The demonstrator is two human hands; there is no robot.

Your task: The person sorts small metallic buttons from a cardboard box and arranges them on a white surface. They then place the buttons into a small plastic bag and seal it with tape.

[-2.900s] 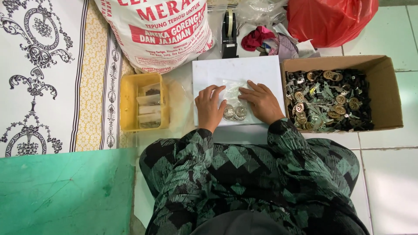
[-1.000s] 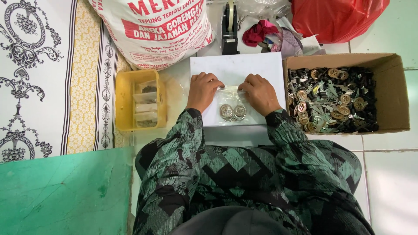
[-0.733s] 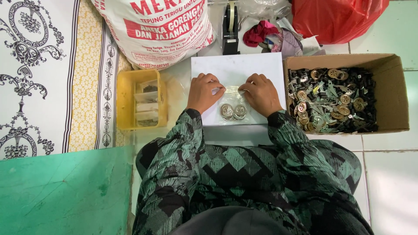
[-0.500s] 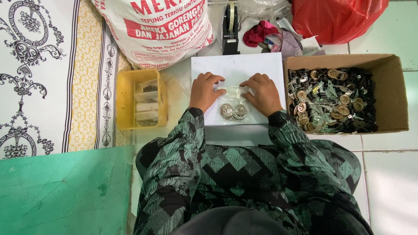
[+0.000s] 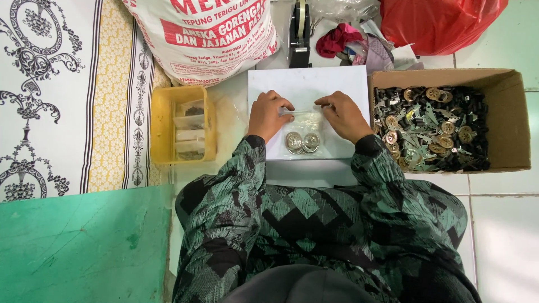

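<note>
White board [image 5: 306, 84], hands' clear bag [image 5: 302, 132]

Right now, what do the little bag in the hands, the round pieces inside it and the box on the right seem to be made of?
Little bag: thin clear plastic, glossy; the white board shows through.
Round pieces: probably metal, with a dull silver shine.
Box: brown cardboard, matte, with folded flaps.
</note>
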